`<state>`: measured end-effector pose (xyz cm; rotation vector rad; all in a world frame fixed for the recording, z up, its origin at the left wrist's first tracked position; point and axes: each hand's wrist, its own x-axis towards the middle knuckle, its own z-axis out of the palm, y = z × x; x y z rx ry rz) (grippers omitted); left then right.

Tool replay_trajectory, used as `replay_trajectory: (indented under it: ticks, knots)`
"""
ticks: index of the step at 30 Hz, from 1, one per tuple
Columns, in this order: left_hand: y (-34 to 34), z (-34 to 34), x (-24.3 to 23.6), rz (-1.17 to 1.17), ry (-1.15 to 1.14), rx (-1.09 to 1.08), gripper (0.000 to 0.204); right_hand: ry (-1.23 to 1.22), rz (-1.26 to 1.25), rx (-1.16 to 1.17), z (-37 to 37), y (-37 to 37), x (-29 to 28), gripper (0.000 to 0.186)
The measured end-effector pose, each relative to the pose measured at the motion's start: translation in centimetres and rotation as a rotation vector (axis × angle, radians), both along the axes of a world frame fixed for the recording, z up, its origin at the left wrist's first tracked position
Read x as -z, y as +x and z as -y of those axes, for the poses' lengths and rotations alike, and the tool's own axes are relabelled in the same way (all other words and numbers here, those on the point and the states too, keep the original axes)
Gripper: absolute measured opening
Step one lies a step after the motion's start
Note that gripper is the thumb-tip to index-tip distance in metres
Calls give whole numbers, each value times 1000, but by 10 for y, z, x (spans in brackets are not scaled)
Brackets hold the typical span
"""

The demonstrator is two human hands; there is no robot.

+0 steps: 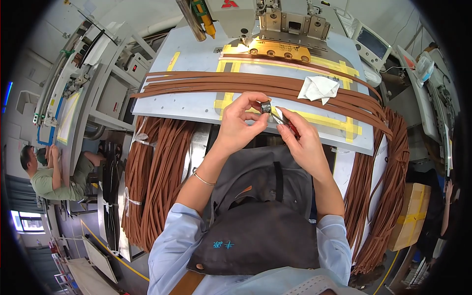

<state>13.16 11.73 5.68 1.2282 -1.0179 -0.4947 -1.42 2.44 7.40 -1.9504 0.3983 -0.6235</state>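
Above the front edge of the table, my left hand [242,123] pinches a small dark metal part [266,107], which looks like a bobbin case, between thumb and fingers. My right hand [304,140] is closed around a thin tool with a red handle, apparently a small screwdriver [291,127]. Its slim shaft points at the metal part, and the tip seems to touch it. Just behind both hands, long brown straps [221,83] lie across the table. A crumpled white cloth [318,89] rests on them, right of my hands.
A sewing machine head [236,19] with a yellow clamp plate [275,49] stands at the back. Yellow tape [354,129] marks the pale table [182,54]. Bundles of brown straps [160,182] hang at both sides. A control screen [372,43] stands back right; a person [61,172] sits far left.
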Motion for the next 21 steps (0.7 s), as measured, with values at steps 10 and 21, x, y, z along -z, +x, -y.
replay_trajectory:
  ticks: [10, 21]
  knots:
    - [2, 0, -2, 57, 5, 5, 31, 0, 0, 9, 3, 0, 1, 31]
    - [1, 3, -2, 82, 23, -1, 30, -27, -12, 23, 5, -3, 0, 30]
